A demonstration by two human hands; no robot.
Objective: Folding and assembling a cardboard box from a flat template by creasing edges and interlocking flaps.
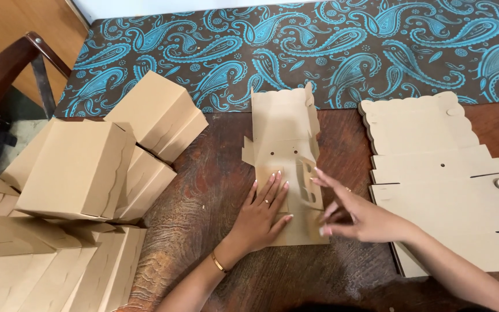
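A flat brown cardboard box blank (282, 124) lies on the dark wooden table (203, 190) in front of me. My left hand (264, 211) rests flat on its near panel, fingers spread, a ring on one finger and a gold bangle at the wrist. My right hand (350, 214) is at the blank's right side, its fingertips lifting a slotted side flap (307, 182) upward. The hand looks slightly blurred.
A stack of unfolded blanks (434, 167) lies to the right. Several assembled brown boxes (82, 167) are piled on the left. A dark cloth with blue paisley pattern (295, 46) covers the table's far end. A wooden chair arm (7, 69) shows at the far left.
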